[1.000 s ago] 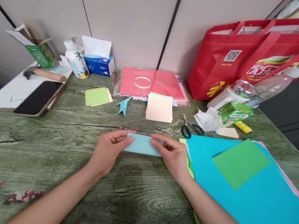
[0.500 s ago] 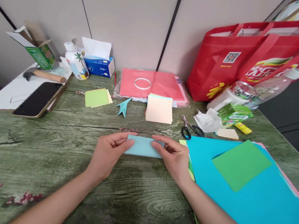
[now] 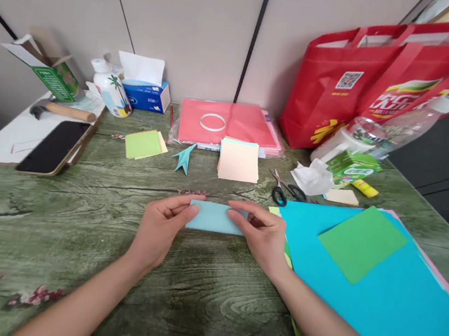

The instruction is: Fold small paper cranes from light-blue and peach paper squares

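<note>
A light blue sheet of paper [image 3: 212,217], folded to a narrow rectangle, is held level between my two hands over the middle of the table. My left hand [image 3: 161,227] pinches its left end, thumb on the near face and fingers behind. At the right end, my right hand [image 3: 264,237] grips it the same way. Beyond the hands lie a folded blue paper figure [image 3: 184,159] with pointed tips and a stack of pale square paper [image 3: 239,161]. Black-handled scissors [image 3: 282,189] rest past my right hand.
Large blue sheets [image 3: 339,304] with a green square [image 3: 362,244] on top cover the right side. A red bag [image 3: 342,90], a crumpled tissue [image 3: 312,178] and a plastic bottle [image 3: 414,124] stand behind. On the left are a phone [image 3: 53,146], a hammer [image 3: 70,111] and a tissue box [image 3: 145,95].
The camera view has shifted slightly. My left thumb has slid a little outward toward the left end of the paper. Both hands keep hold of it.
</note>
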{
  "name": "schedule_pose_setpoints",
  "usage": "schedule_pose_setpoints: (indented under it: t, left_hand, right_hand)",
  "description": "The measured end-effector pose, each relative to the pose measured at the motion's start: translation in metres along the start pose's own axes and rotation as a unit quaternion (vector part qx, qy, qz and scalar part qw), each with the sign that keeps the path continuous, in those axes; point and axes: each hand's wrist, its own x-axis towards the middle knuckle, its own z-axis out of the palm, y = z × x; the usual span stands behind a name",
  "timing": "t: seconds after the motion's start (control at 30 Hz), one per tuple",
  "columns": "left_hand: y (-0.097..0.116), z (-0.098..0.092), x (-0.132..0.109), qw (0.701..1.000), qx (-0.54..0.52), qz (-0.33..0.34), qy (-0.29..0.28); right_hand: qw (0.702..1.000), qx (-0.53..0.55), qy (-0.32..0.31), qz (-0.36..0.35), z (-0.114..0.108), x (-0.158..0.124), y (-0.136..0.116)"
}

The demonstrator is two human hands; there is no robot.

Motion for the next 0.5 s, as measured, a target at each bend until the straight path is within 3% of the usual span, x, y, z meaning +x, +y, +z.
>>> schedule_pose_setpoints:
  t: [0.5]
  left_hand:
    - [-0.0006,0.0014,0.0002,0.999,-0.005,-0.024,0.022]
  right_hand:
    - [0.998,-0.054,-0.008,-0.041,-0.0001,-0.0027,0.0023]
